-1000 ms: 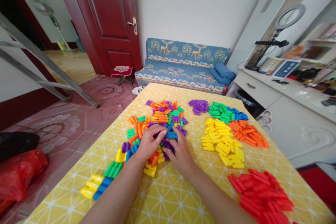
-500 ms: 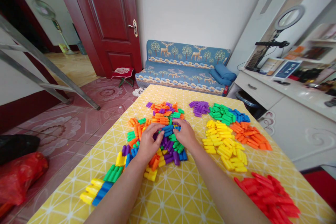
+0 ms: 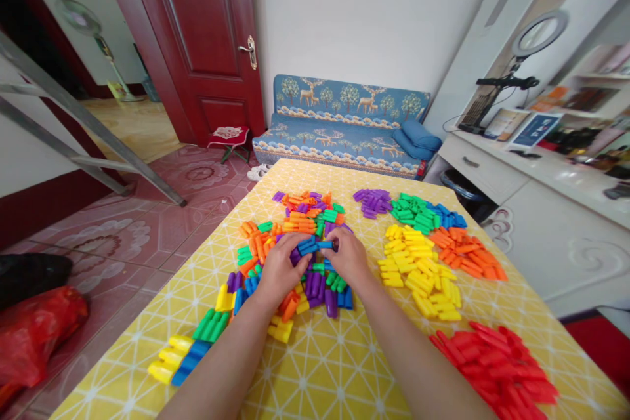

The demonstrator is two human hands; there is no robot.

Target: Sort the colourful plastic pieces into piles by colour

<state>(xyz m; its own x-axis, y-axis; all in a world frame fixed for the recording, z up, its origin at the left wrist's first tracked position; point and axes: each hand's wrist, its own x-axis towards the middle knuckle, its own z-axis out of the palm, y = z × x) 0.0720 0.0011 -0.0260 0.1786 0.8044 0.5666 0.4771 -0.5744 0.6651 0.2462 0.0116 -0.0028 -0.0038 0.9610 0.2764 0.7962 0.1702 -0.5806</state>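
Over a mixed pile of coloured plastic tube-shaped toy blocks, my left hand (image 3: 283,266) is closed on a few joined blue blocks (image 3: 307,245). Facing it, my right hand (image 3: 348,254) pinches a single blue block (image 3: 325,245) at its right end. The two blue parts lie close together, end to side; whether they touch I cannot tell. Purple blocks (image 3: 315,285) and green blocks (image 3: 337,281) lie just below the hands. Orange blocks (image 3: 298,223) sit beyond them. My fingers hide part of the pile.
Sorted heaps lie on the right of the yellow tablecloth (image 3: 339,367): purple (image 3: 372,203), green (image 3: 416,211), blue (image 3: 450,216), orange (image 3: 470,254), yellow (image 3: 418,269) and red (image 3: 497,367). Yellow and blue blocks (image 3: 180,359) rest near the left edge. A patterned sofa (image 3: 339,125) stands beyond.
My right hand now grips a blue block and has turned it sideways, toward the blue blocks in my left hand. My left hand has barely moved.
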